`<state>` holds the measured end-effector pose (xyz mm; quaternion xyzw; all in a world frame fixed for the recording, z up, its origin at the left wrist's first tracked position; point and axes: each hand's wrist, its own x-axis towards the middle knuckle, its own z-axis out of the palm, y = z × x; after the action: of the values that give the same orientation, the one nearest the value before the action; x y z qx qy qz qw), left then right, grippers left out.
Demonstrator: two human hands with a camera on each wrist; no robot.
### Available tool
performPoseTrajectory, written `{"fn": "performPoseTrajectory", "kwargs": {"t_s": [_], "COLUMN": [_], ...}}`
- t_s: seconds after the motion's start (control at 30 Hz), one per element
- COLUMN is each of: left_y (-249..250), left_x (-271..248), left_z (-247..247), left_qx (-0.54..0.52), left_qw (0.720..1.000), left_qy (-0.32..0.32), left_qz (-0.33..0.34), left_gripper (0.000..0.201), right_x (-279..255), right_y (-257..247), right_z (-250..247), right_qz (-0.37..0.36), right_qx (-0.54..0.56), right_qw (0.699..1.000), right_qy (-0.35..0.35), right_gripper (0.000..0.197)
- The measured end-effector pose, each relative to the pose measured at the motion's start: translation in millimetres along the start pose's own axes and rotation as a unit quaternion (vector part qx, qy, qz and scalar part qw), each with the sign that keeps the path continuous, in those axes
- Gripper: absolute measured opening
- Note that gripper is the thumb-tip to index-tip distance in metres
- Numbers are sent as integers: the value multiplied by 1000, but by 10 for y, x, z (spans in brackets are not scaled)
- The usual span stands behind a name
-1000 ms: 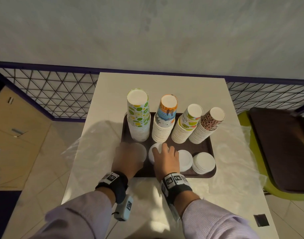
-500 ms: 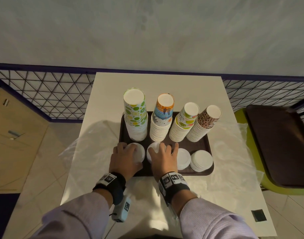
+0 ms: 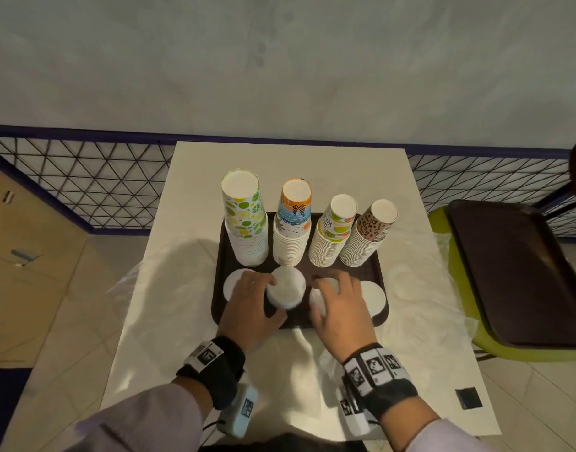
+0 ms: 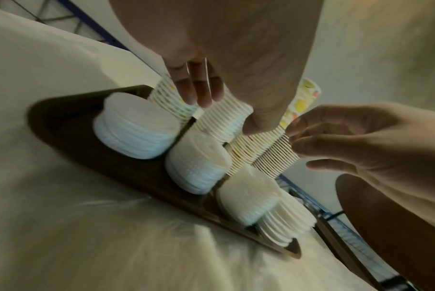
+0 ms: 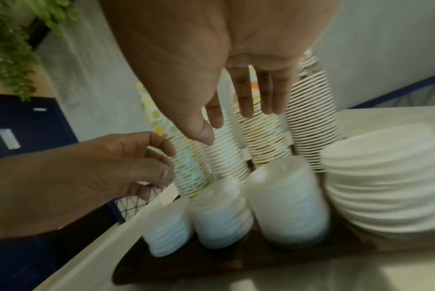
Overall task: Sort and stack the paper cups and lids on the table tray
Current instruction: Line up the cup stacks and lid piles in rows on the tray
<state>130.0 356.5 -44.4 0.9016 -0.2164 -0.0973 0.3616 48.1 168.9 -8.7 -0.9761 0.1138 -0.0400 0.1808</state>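
Observation:
A dark brown tray [image 3: 381, 265] carries four tall stacks of upside-down paper cups along its back: lime-print [image 3: 246, 220], orange-and-blue [image 3: 293, 220], fruit-print [image 3: 334, 230] and leopard-print [image 3: 370, 230]. Four stacks of white lids line the front. My left hand [image 3: 260, 298] hovers between the first lid stack [image 3: 233, 283] and the second [image 3: 288, 288], fingers loosely bent and holding nothing. My right hand [image 3: 335, 298] hangs over the third lid stack [image 3: 316, 300], hiding most of it. Its fingers [image 5: 246, 94] are straight and empty. The fourth lid stack [image 3: 374, 298] stands uncovered.
The tray sits on a white table [image 3: 290, 164] draped with a clear plastic sheet [image 3: 169, 288]. A second dark tray [image 3: 515, 272] lies on a green chair to the right. A mesh railing [image 3: 84, 184] runs behind the table.
Both hands lifted off the lid stacks and shifted right: the left from the first stack toward the second, the right from the second to the third.

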Motion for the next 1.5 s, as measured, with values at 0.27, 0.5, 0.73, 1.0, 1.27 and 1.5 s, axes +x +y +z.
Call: {"fn": "performPoseTrajectory", "kwargs": {"t_s": [0.27, 0.5, 0.73, 1.0, 1.27, 1.5], "left_y": [521, 739, 729, 741, 776, 788], "left_x": [81, 222, 283, 307, 423, 515], "left_z": [474, 765, 916, 1033, 1071, 1094], "left_qx": [102, 211, 241, 235, 235, 244], "left_qw": [987, 963, 956, 962, 965, 965], "left_qy": [-101, -139, -152, -134, -111, -96], "left_qz": [70, 92, 64, 24, 18, 11], "left_gripper": [49, 54, 50, 53, 51, 51], "right_x": [-260, -191, -105, -22, 176, 306], "right_y": [967, 1314, 1468, 1504, 1503, 1511], "right_z": [-150, 109, 306, 358, 328, 284], "right_qz": [62, 51, 23, 26, 19, 29], "right_qx": [12, 32, 54, 71, 63, 64], "right_qw": [998, 997, 996, 993, 994, 994], "right_qy": [27, -45, -72, -88, -85, -87], "right_gripper": [52, 61, 62, 68, 62, 59]}}
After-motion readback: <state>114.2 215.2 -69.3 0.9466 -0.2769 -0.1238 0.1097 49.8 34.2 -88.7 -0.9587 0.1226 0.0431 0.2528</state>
